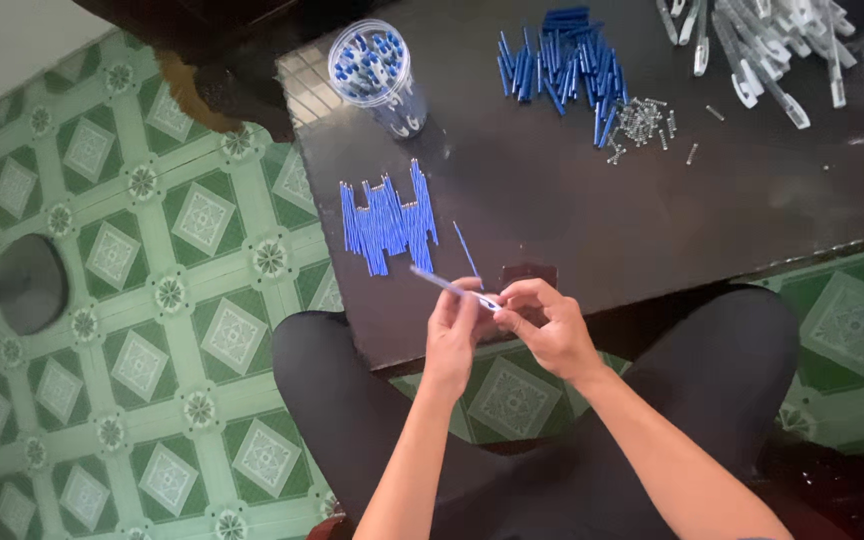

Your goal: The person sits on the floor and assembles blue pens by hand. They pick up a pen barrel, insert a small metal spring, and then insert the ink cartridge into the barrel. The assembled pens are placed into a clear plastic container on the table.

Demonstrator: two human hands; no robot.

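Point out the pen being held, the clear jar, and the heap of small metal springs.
pen [449, 285], head view, on the clear barrel beyond the fingers.
clear jar [372, 62], head view, on its round top.
metal springs [640, 120], head view, on the middle of the heap.

Refills [389, 217] left on table [552, 220], jar [376, 72] behind (springs [642, 122] right).

Plenty of bare dark surface [552, 215] right of the blue refill row [389, 217], wide enough for hands. Further back, blocked by the clear jar [377, 75], blue tube heap [560, 66], small springs [642, 122], white pen barrels [772, 45].
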